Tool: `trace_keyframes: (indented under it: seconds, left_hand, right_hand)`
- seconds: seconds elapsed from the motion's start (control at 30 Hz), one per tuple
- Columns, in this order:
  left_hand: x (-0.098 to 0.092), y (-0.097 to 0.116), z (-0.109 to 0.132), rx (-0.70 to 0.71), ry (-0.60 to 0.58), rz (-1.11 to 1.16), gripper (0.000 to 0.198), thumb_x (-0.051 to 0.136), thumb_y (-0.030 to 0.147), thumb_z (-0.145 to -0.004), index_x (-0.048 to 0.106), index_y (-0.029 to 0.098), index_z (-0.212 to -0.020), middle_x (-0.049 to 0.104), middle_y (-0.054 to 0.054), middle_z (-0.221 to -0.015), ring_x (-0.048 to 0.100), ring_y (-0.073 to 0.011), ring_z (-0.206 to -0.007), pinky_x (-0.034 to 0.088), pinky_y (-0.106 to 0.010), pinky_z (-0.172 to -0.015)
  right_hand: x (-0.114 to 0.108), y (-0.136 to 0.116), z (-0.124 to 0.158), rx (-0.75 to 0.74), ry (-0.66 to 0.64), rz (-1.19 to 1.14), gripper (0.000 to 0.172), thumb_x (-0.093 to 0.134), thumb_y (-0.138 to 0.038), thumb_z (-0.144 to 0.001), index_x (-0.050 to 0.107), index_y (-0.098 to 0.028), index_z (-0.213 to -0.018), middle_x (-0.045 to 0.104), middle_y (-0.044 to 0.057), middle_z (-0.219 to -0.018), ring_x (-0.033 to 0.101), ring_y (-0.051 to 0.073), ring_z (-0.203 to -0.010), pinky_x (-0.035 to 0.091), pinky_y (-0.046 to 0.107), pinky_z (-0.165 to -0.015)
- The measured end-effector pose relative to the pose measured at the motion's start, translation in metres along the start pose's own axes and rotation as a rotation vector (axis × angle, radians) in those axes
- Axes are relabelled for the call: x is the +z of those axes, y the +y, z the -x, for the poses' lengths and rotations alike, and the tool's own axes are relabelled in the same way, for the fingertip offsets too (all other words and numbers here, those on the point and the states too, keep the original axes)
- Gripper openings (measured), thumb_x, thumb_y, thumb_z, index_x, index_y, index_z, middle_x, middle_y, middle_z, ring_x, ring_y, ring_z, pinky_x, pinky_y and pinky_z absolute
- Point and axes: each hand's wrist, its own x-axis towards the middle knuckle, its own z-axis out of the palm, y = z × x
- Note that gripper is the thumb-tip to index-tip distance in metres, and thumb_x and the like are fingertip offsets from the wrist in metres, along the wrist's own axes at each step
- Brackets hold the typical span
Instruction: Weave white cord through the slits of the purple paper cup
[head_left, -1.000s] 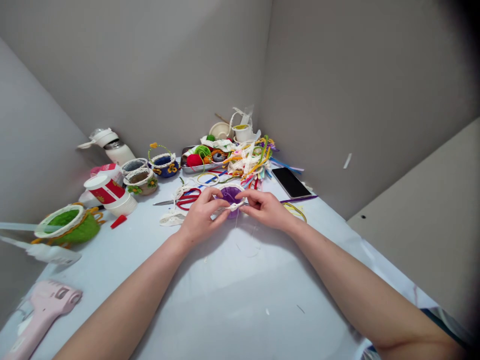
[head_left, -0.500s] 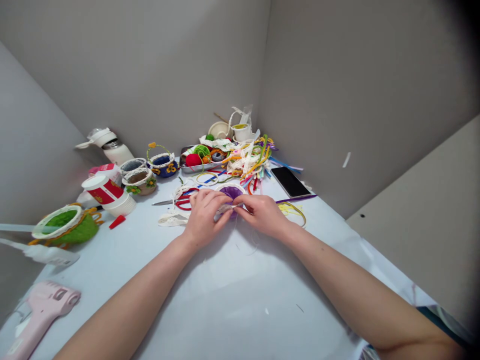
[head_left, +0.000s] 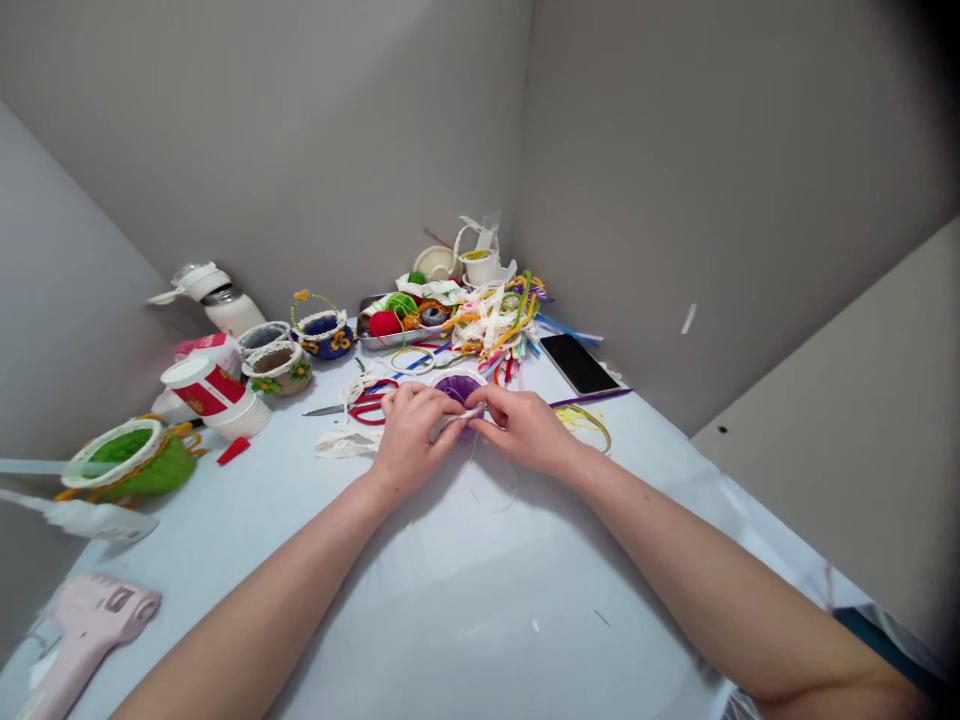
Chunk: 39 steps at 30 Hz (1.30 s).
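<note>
Near the middle of the table, my left hand (head_left: 417, 428) and my right hand (head_left: 523, 424) meet, thumbs and fingertips pinched on a thin whitish strip (head_left: 450, 422). Just behind the fingertips lies a purple bowl-like piece with a white rim (head_left: 459, 386), partly covered by the hands. A fine thread (head_left: 491, 505) trails from the fingers onto the table. Red-handled scissors (head_left: 367, 402) and white lace (head_left: 347, 441) lie left of my left hand.
A tray with yarn balls (head_left: 385, 324), colored strips (head_left: 495, 325) and a phone (head_left: 579, 364) are at the back. Along the left stand small decorated baskets (head_left: 322, 335), paper cups (head_left: 214, 393), a bottle (head_left: 232, 310), a green basket (head_left: 142, 470) and a pink glue gun (head_left: 97, 620).
My fingers have shifted slightly on the strip, and more of the purple piece shows behind them. The view has moved a little.
</note>
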Motion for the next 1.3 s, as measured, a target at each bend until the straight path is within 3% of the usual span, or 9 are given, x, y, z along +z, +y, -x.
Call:
trace_keyframes:
  seconds: [0.2,0.33,0.53,0.73,1.07,1.3]
  left_hand:
    - [0.000,0.001,0.000,-0.014,-0.033,0.020,0.011,0.062,0.028,-0.089,0.070,0.026,-0.095,0.069,-0.002,-0.094,0.050,-0.0214,-0.097,0.032,-0.040,-0.086]
    - [-0.001,0.005,-0.001,-0.049,-0.028,0.024,0.009,0.064,0.027,-0.086,0.071,0.025,-0.092,0.069,-0.002,-0.093,0.050,-0.0214,-0.097,0.033,-0.040,-0.089]
    - [0.001,0.008,-0.002,-0.086,0.012,0.027,0.010,0.068,0.032,-0.084,0.072,0.025,-0.089,0.069,-0.002,-0.094,0.049,-0.0224,-0.099,0.034,-0.040,-0.089]
    - [0.000,0.015,-0.002,-0.125,-0.003,-0.021,0.007,0.065,0.028,-0.085,0.071,0.025,-0.085,0.070,-0.001,-0.091,0.050,-0.0225,-0.098,0.034,-0.041,-0.090]
    - [0.006,0.013,-0.001,-0.158,0.077,-0.009,0.005,0.068,0.027,-0.082,0.072,0.024,-0.084,0.069,-0.002,-0.093,0.050,-0.0232,-0.098,0.036,-0.042,-0.090]
    - [0.007,0.012,0.000,-0.163,0.093,-0.007,0.005,0.068,0.027,-0.082,0.072,0.024,-0.084,0.069,-0.002,-0.093,0.050,-0.0228,-0.099,0.034,-0.042,-0.092]
  right_hand:
    - [-0.006,0.004,0.004,0.002,0.046,-0.112,0.016,0.055,-0.021,-0.082,0.052,-0.021,-0.098,0.041,-0.008,-0.061,0.040,0.010,-0.055,0.028,0.022,-0.056]
    - [-0.012,0.005,0.009,0.016,0.075,-0.204,0.023,0.051,-0.015,-0.078,0.046,-0.021,-0.099,0.044,-0.006,-0.067,0.043,0.011,-0.060,0.033,0.022,-0.059]
    - [-0.017,0.008,0.014,0.031,0.092,-0.274,0.015,0.041,-0.016,-0.090,0.055,-0.020,-0.095,0.062,0.000,-0.083,0.057,0.013,-0.075,0.042,0.025,-0.072]
    - [-0.006,0.012,0.015,0.040,0.094,-0.369,0.014,0.049,-0.018,-0.090,0.060,-0.021,-0.098,0.069,0.000,-0.083,0.063,0.013,-0.074,0.046,0.025,-0.072]
    - [-0.002,0.003,0.016,-0.130,0.262,-0.273,0.014,0.052,-0.015,-0.091,0.066,-0.020,-0.090,0.057,0.005,-0.092,0.056,0.016,-0.088,0.044,0.029,-0.079]
    - [0.004,0.009,0.017,-0.090,0.283,-0.245,0.012,0.057,-0.014,-0.089,0.068,-0.019,-0.089,0.056,0.004,-0.089,0.055,0.016,-0.086,0.044,0.030,-0.079]
